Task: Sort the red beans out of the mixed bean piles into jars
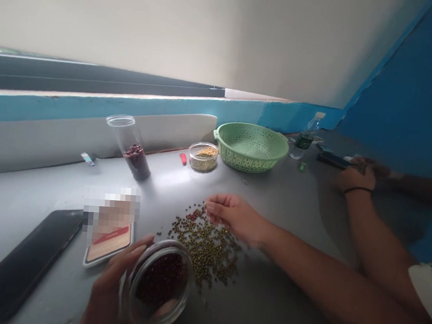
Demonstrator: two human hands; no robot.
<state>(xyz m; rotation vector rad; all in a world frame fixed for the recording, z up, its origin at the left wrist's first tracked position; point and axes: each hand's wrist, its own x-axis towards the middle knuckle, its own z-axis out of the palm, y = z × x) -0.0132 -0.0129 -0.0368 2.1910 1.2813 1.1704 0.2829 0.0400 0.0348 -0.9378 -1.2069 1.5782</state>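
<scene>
My left hand (109, 283) is wrapped round a clear jar (186, 303) at the bottom of the view. The jar leans with its open mouth toward me, and dark red beans (161, 279) lie inside. Green mung beans (209, 255) are spread loose on the grey table just right of the jar. At the far edge of that spread, my right hand (234, 215) has its thumb and fingertips pinched together. A few small red beans (196, 213) lie among the green ones beside those fingertips. Whatever is between the fingertips is too small to make out.
Behind stand a tall clear container (137, 159) of dark red beans, a round tub (203, 158) of yellow and green grains, a green colander (252, 149) and a bottle (302, 141). Phones (27, 262) (110, 238) lie left. Another person's hands (359, 177) are at right.
</scene>
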